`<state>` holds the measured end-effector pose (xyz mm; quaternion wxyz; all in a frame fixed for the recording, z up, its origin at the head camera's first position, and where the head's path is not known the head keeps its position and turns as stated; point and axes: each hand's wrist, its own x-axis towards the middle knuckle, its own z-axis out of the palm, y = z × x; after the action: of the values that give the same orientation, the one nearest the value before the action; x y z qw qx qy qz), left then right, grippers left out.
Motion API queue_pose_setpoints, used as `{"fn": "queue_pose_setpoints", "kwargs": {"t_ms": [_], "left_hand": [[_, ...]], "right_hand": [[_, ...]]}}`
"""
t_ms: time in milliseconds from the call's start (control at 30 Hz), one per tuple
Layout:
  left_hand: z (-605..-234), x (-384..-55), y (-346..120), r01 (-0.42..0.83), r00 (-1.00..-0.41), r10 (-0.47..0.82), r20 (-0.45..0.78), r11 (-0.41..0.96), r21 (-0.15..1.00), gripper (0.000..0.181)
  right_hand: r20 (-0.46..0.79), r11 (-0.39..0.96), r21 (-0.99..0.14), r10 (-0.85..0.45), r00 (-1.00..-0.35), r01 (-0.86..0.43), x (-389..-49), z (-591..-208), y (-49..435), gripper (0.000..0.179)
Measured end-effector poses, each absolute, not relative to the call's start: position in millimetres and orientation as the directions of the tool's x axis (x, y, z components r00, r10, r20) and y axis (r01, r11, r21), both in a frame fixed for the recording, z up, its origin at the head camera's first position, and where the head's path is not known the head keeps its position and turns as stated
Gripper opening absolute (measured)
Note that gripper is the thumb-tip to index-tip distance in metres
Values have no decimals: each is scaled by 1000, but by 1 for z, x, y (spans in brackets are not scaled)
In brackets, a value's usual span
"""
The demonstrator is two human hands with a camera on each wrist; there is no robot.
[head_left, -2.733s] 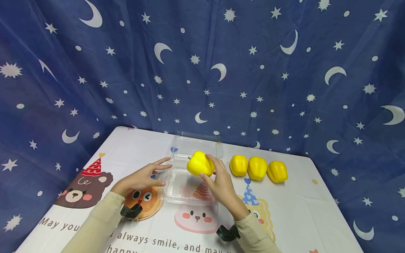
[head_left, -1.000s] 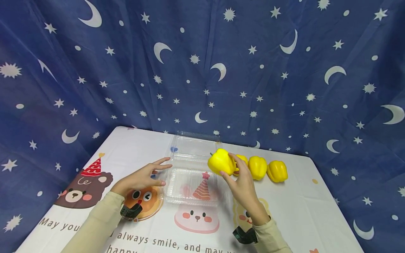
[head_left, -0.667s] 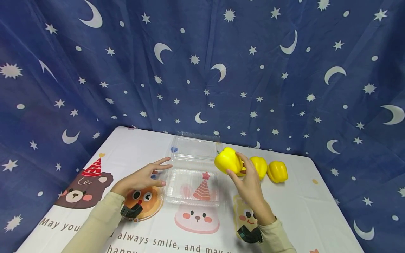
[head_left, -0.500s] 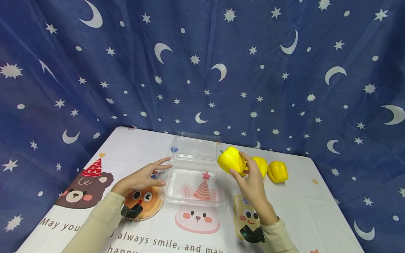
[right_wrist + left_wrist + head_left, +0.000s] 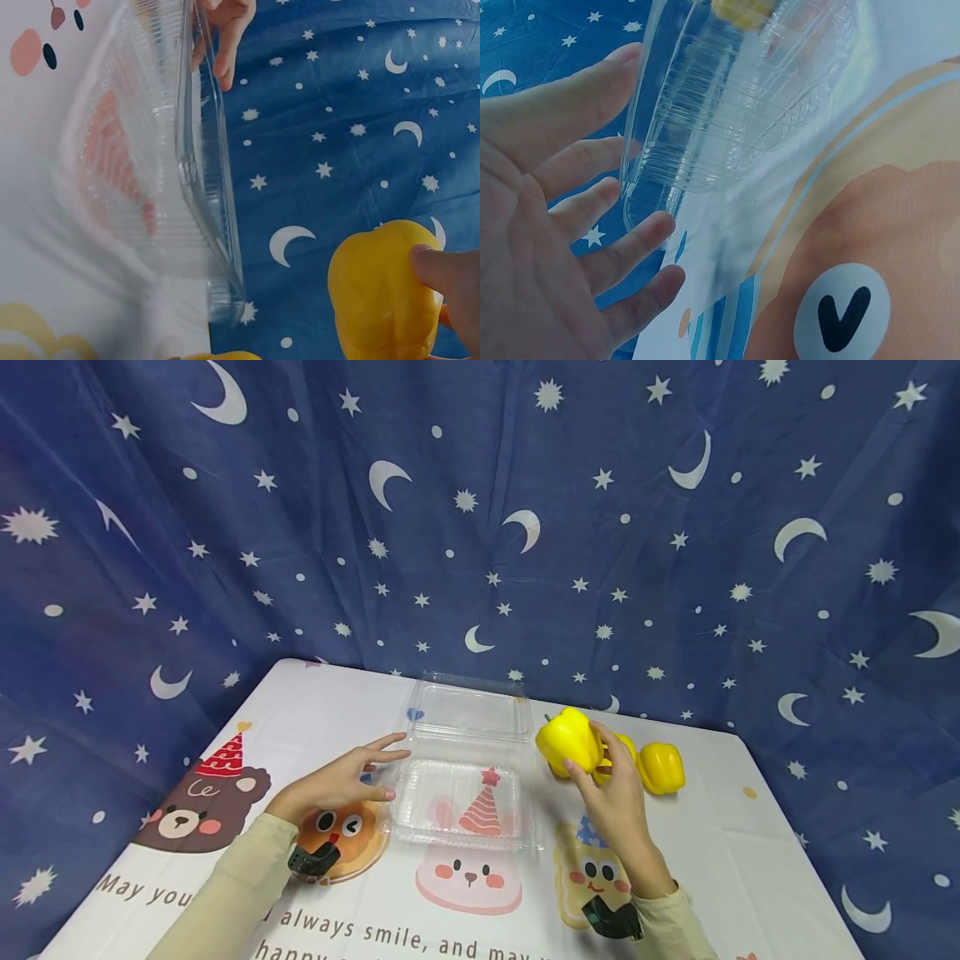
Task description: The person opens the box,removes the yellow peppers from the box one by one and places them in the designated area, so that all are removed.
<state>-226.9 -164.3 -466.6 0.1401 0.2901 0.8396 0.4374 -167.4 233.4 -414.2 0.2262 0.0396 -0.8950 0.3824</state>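
Note:
My right hand (image 5: 618,797) holds a yellow bell pepper (image 5: 567,743) between thumb and fingers, its green stem pointing up and left. In the right wrist view the thumb presses on the side of this pepper (image 5: 379,292). My left hand (image 5: 341,781) has its fingers spread and extended at the left side of a clear plastic clamshell container (image 5: 465,842). The left wrist view shows the fingertips close by the container's ribbed wall (image 5: 705,127). Nothing lies in the container's front half, and its lid (image 5: 468,710) is folded back towards the curtain.
More yellow bell peppers stand in a row at the right, one fully visible (image 5: 662,768) and another (image 5: 626,750) partly behind the right hand. A printed white cloth (image 5: 705,860) covers the table. A blue starry curtain (image 5: 450,527) hangs behind its far edge.
My right hand has carried the bell pepper rightwards, from over the container to in front of the pepper row, overlapping it in view. My left hand has stayed at the container's left side.

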Motion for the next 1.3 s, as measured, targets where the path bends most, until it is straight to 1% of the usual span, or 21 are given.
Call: {"fn": "queue_pose_setpoints", "kwargs": {"t_ms": [333,700,1300], "left_hand": [[-465,-227,-163,363,-791,611,18,446,818,67],[-467,-226,-164,347,-793,609,15,432,832,67],[-465,-225,-164,343,-794,608,8,437,831,68]], "right_hand": [[392,720,-671,144,-909,-175,-165,-421,243,67],[396,745,-653,182,-900,-137,-163,-424,262,67],[431,711,-694,284,-856,-114,-164,-430,294,65]]}}
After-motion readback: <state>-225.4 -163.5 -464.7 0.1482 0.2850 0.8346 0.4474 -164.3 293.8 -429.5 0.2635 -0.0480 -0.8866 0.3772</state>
